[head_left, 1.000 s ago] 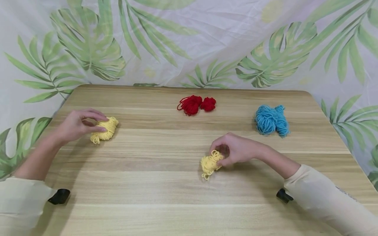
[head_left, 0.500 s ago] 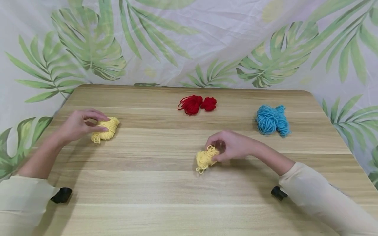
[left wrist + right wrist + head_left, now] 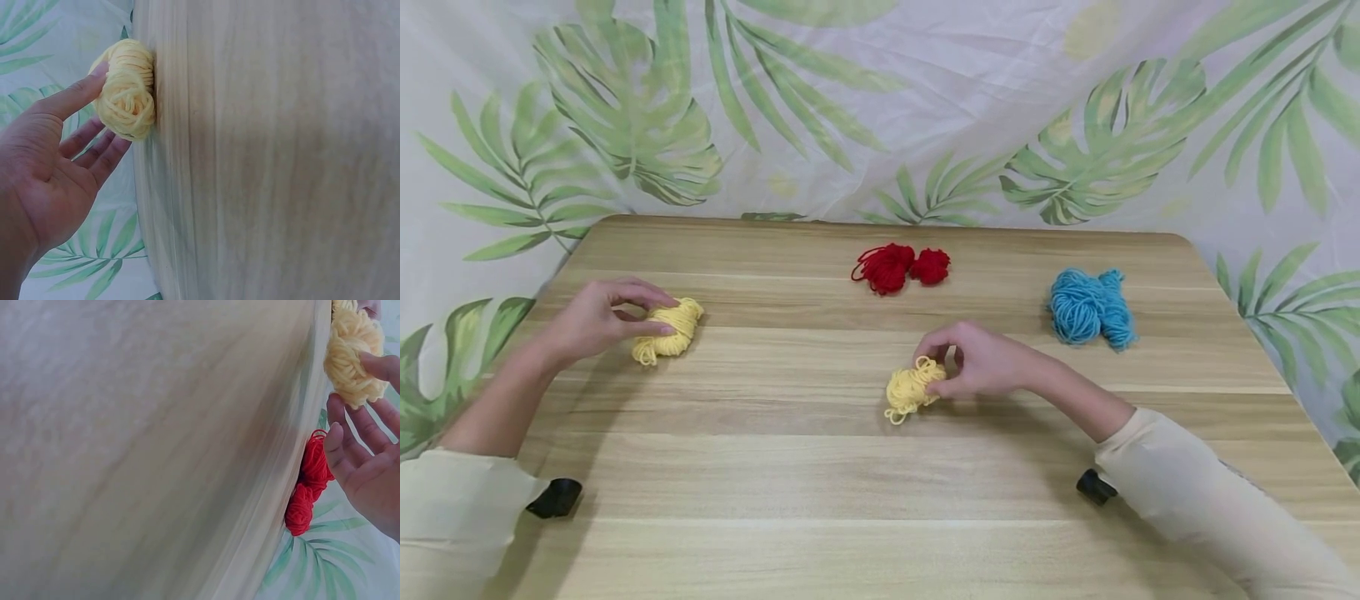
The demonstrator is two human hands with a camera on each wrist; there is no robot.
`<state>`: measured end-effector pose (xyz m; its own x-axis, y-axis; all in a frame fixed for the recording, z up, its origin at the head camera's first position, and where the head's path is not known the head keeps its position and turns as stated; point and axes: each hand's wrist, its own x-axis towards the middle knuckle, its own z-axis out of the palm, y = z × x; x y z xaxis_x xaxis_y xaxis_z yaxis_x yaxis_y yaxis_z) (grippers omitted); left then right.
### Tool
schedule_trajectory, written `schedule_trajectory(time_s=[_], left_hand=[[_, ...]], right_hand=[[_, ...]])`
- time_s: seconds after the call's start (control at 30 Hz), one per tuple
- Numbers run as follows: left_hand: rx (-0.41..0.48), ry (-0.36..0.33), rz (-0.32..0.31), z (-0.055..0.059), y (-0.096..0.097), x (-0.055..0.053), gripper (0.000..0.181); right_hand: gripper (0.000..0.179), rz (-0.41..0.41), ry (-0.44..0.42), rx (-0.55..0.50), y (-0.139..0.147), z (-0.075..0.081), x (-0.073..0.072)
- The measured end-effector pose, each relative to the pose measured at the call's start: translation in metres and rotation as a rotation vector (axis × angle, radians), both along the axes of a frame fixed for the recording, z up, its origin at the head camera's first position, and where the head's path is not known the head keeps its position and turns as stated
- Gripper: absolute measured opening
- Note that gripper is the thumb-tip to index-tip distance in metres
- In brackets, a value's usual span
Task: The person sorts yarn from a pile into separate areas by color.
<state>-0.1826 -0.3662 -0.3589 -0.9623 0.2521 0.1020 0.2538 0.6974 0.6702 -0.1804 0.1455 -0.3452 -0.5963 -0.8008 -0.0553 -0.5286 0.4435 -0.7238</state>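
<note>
At the left of the table, my left hand (image 3: 598, 321) pinches a skein of yellow yarn (image 3: 676, 329) between thumb and fingers. The left wrist view shows the same yellow skein (image 3: 127, 94) right against the tabletop, thumb on its near side. My right hand (image 3: 981, 362) pinches a second yellow yarn skein (image 3: 913, 387) near the middle of the table, loose loops hanging from its ends. In the right wrist view this skein (image 3: 353, 356) is between the thumb and fingers of my right hand (image 3: 375, 469).
A red yarn bundle (image 3: 887, 268), narrow at its waist, lies at the back middle of the wooden table (image 3: 760, 500). Blue yarn (image 3: 1077, 307) lies at the back right. A leaf-patterned cloth (image 3: 925, 92) hangs behind the table.
My right hand has carried its yellow skein leftward and slightly toward the back of the table. The left hand and its skein have stayed nearly still.
</note>
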Motion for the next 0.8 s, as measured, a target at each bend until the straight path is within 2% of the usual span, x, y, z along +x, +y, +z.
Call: schedule_trajectory(time_s=[0.23, 0.5, 0.8], left_hand=[[-0.016, -0.004, 0.006, 0.003, 0.001, 0.002, 0.029], [-0.041, 0.017, -0.032, 0.001, -0.002, -0.001, 0.031], [-0.032, 0.026, -0.038, -0.001, -0.002, -0.001, 0.031]], right_hand=[[0.019, -0.034, 0.002, -0.033, -0.003, -0.001, -0.001], [0.014, -0.074, -0.038, -0.068, -0.007, -0.003, -0.002], [0.023, -0.141, -0.047, -0.111, -0.013, -0.004, -0.003]])
